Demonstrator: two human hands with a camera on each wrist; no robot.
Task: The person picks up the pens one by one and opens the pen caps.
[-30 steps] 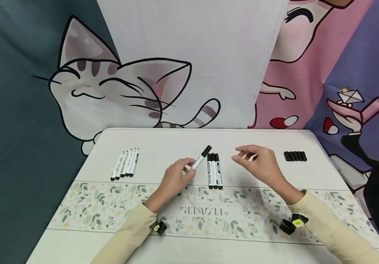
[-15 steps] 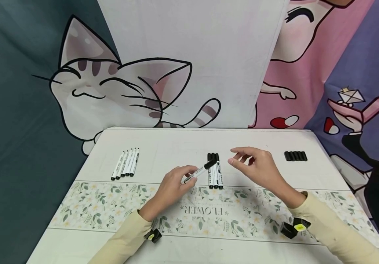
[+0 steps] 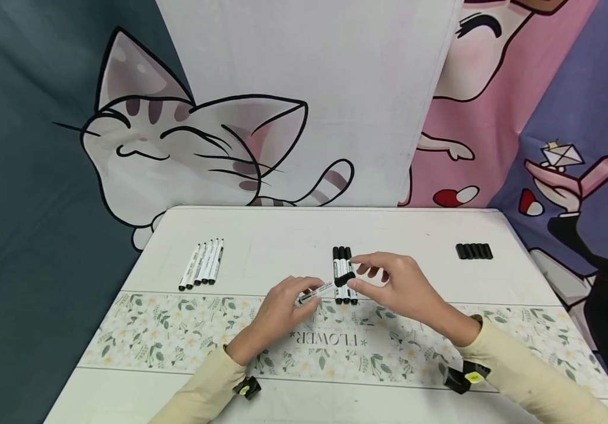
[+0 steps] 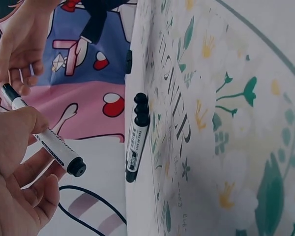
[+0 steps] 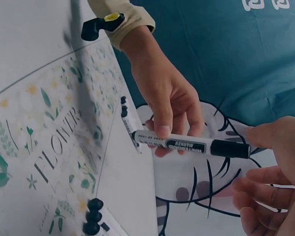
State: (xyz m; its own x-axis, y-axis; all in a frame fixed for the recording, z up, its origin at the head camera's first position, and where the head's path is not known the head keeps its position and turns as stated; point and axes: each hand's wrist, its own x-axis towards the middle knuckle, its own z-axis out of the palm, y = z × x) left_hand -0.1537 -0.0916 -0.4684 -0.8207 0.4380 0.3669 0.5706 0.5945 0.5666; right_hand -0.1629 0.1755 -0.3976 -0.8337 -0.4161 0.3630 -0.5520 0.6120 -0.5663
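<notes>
My left hand pinches the body of a white whiteboard marker between thumb and fingers, above the table. The marker's black cap is on and points toward my right hand. Thumb and index finger of the right hand stand spread on either side of the cap. In the right wrist view a gap shows between those fingers and the cap. Beneath the held marker, three capped markers lie side by side on the table.
Several uncapped markers lie in a row on the left of the white table. Several loose black caps form a row at the right. A floral band crosses the table, and printed cloth hangs behind it.
My left hand has lowered the marker toward me and tilted it flatter, its cap turning toward the right. The right hand has moved left and down to the cap.
</notes>
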